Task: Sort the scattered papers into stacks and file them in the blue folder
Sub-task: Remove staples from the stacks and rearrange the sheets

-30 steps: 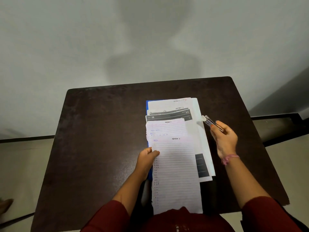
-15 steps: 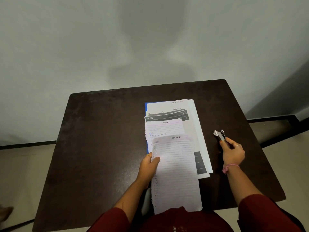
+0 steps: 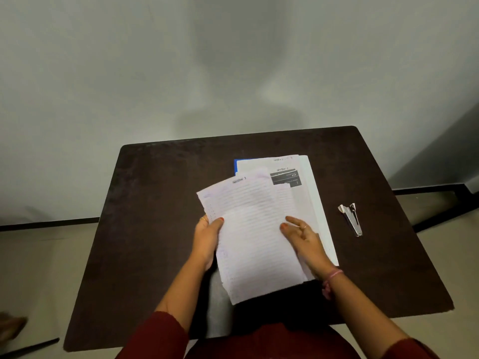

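From the head view, my left hand (image 3: 207,238) pinches the lined sheets (image 3: 255,237) at their left edge, thumb on top; my right hand (image 3: 304,238) lies on them with fingers straight and slightly spread. The sheets run long axis away from me, tilted left, overlapping the pile (image 3: 308,193) on the folder (image 3: 235,165) just beyond and right; my right hand is nearer it.

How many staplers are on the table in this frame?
1. The stapler lies on the dark table, to the right of the paper pile, touched by neither hand. Another could be hidden under the papers.
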Tool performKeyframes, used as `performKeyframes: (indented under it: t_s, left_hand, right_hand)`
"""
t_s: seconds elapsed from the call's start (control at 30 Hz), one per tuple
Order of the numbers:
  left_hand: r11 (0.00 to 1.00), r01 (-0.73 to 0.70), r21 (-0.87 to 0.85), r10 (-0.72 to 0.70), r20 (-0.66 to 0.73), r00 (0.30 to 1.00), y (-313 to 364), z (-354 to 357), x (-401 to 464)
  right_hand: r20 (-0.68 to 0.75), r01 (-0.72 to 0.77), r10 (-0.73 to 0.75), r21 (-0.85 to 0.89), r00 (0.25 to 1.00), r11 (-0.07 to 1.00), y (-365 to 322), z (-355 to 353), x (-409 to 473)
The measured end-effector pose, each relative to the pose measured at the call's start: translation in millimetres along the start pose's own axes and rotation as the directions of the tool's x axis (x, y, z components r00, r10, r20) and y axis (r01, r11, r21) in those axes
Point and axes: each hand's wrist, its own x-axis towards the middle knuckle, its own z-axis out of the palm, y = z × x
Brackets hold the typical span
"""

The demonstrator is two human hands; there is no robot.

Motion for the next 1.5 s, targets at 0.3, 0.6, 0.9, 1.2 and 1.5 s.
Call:
performKeyframes:
  t_s: [0.3, 0.6, 0.9, 1.2, 1.5]
  left_hand:
    - [0.981, 0.078, 0.179, -0.068, -0.061, 0.996, 18.9, -60.1, 17.6]
    - [0.950, 0.080, 0.303, -0.006, -0.238, 0.971, 7.1, -104.7, 46.9]
    - [0.736, 0.261, 0.625, -0.019, -0.366, 0.930, 3.2, -117.9, 65.5]
    - [0.747, -0.066, 0.662, 0.144, -0.065, 0.987, -18.3, -27.7, 41.2]
    - [0.769, -0.066, 0.635, 0.060, 0.031, 0.998, -36.3, 37.8, 31.0]
  right_hand:
    - [0.049, -0.007, 0.013, -0.123, 0.999, 0.992, 23.3, 80.9, 13.5]
    - [0.142, -0.064, 0.101, -0.243, 0.985, 0.968, 3.2, 146.7, 46.3]
    - [0.066, -0.002, 0.027, -0.357, 0.997, 0.934, -12.5, 98.3, 30.9]
    - [-0.226, -0.118, 0.005, -0.491, 0.974, 0.863, -5.5, -20.1, 53.7]
    - [-0.152, -0.201, 0.141, -0.531, 0.978, 0.823, -9.8, -31.7, 78.6]
